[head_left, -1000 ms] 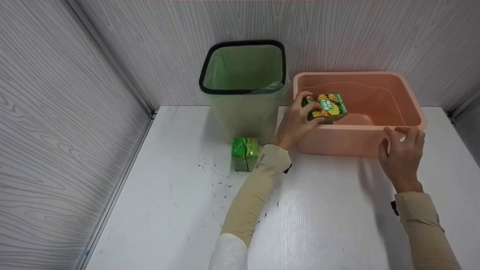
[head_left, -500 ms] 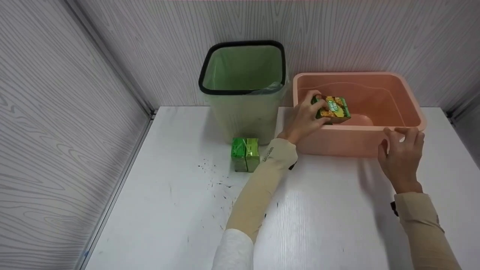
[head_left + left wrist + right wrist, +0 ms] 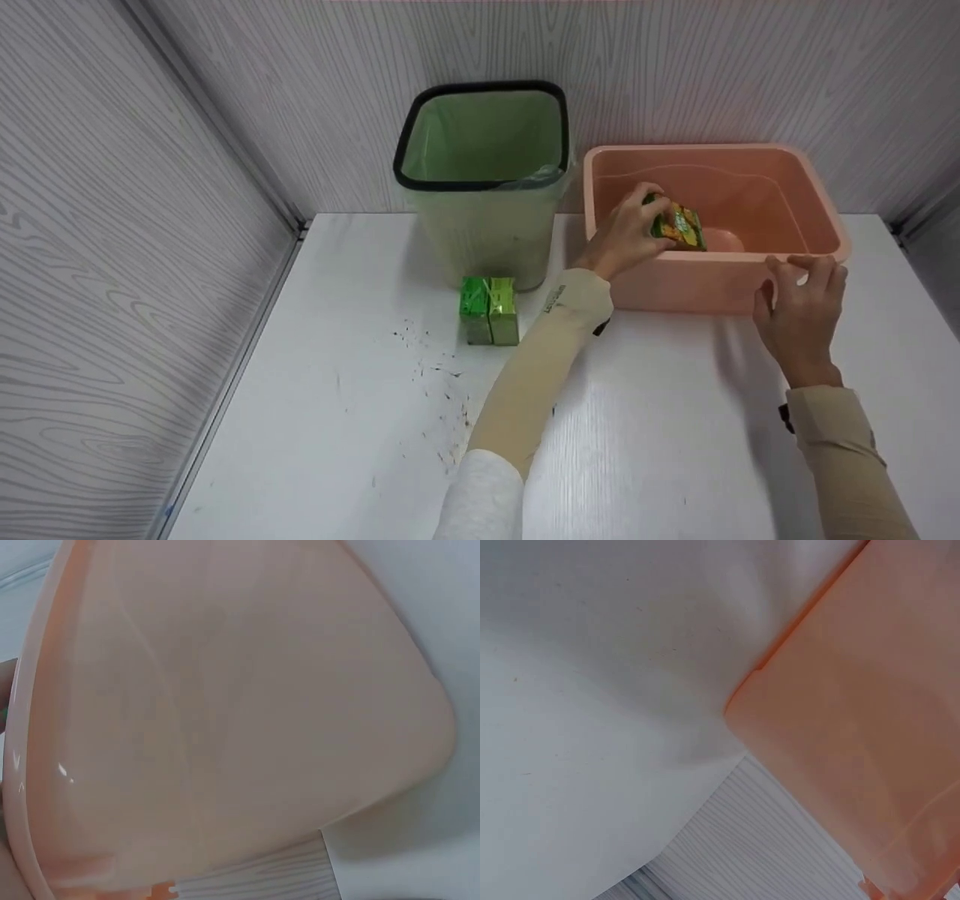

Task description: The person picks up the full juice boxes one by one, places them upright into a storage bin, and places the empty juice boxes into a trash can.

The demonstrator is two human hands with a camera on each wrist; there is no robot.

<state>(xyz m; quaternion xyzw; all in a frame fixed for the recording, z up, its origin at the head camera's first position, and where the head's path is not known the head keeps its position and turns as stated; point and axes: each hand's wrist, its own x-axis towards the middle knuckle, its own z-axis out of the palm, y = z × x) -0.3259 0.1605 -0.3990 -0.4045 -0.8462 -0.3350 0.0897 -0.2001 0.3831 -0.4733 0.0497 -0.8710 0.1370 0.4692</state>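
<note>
My left hand [image 3: 631, 229] reaches over the front left rim of a pink plastic bin [image 3: 720, 285]. It holds a small green and yellow drink carton [image 3: 686, 227] with a fruit print. The carton is tilted inside the bin, its left end hidden by my fingers. At the bin's front right corner, my right hand [image 3: 802, 319] grips the rim, fingertips over the edge and thumb in front. The left wrist view mostly shows the bin's outer wall [image 3: 247, 705], with a sliver of hand at the left edge. In the right wrist view the bin's wall [image 3: 855, 720] fills the right side.
Left of the pink bin stands a tall green trash can [image 3: 491, 232] with a black rim and a clear liner. Two green cartons [image 3: 489, 311] stand side by side before it on the white table [image 3: 337, 420]. Dark specks lie nearby. Grey wood-grain panels [image 3: 675, 67] rise behind and at the sides.
My left hand has moved right along the bin's front rim with the drink carton. The carton has tipped and sits lower in the bin. My right hand stays at the corner.
</note>
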